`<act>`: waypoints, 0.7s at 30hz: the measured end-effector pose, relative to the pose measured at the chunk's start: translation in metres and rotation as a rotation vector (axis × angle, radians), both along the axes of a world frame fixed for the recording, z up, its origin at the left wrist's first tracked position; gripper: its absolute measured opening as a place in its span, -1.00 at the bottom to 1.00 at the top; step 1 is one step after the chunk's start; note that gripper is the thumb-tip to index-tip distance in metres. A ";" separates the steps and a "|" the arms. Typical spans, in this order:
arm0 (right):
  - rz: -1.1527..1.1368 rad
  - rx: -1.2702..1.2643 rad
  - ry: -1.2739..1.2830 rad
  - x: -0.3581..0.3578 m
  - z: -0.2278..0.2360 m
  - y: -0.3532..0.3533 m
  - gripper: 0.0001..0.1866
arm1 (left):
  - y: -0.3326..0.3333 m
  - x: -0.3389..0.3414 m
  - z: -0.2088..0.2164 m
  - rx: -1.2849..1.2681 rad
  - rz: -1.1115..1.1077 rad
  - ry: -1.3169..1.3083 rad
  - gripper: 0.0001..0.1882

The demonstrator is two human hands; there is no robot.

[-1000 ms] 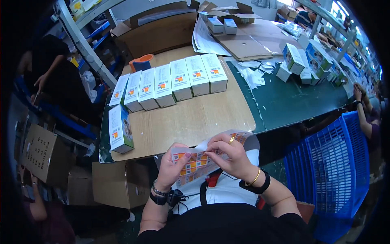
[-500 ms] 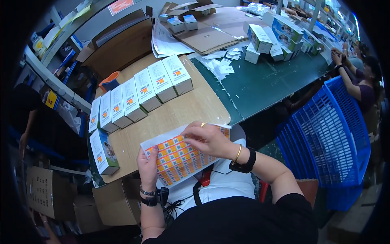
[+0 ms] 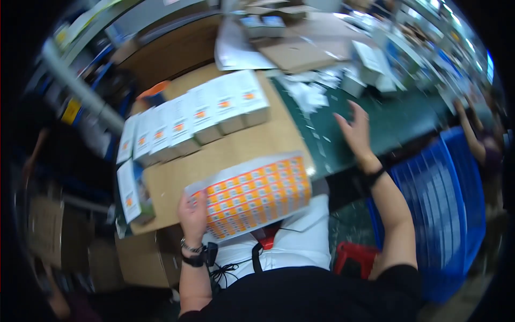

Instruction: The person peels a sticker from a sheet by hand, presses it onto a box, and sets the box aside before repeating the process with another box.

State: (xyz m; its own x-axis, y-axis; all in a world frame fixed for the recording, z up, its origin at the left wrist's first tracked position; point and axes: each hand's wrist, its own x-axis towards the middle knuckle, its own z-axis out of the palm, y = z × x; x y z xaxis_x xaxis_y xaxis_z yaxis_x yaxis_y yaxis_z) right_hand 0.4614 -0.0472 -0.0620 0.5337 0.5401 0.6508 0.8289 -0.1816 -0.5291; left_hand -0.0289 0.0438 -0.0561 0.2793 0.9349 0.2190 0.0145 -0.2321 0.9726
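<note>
My left hand pinches the left edge of a sheet of orange-and-white stickers, thumb on top. The sheet slants over the table's near edge and my lap, its right side curling down. Off to the right, my right hand is raised over the green tabletop with thumb and fingers apart, holding nothing that I can see. Beyond the sheet, a row of white boxes, each with an orange sticker, stands on the wooden board. One more white box stands at the board's left end.
Scraps of white paper lie on the green table, with more boxes behind them. A tape roll sits behind the row. Blue baskets stand at right beside a red stool. Another person's arm shows far right.
My right hand has left the sticker sheet and swung right and away, its fingers spreading. My left hand still holds the sheet. The whole view has shifted slightly and blurred.
</note>
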 end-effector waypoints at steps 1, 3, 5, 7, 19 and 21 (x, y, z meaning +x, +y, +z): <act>-0.021 -0.082 -0.069 0.001 -0.005 -0.007 -0.31 | -0.001 -0.003 -0.003 -0.014 0.011 0.018 -0.81; -0.037 -0.134 -0.037 0.018 -0.023 -0.041 -0.29 | 0.001 0.011 -0.008 -0.036 -0.050 0.144 -0.77; 0.063 0.041 0.337 0.016 -0.031 -0.037 -0.38 | -0.001 0.012 -0.007 0.001 -0.047 0.050 -0.79; 0.091 0.031 0.344 0.062 -0.053 -0.059 -0.41 | 0.001 0.025 0.006 0.196 -0.035 0.193 -0.80; 0.113 -0.111 0.235 0.067 -0.057 -0.037 -0.52 | -0.007 0.020 0.015 0.213 0.079 0.289 -0.72; 0.109 -0.102 0.261 0.067 -0.058 -0.036 -0.53 | -0.007 0.021 0.015 0.229 0.087 0.281 -0.72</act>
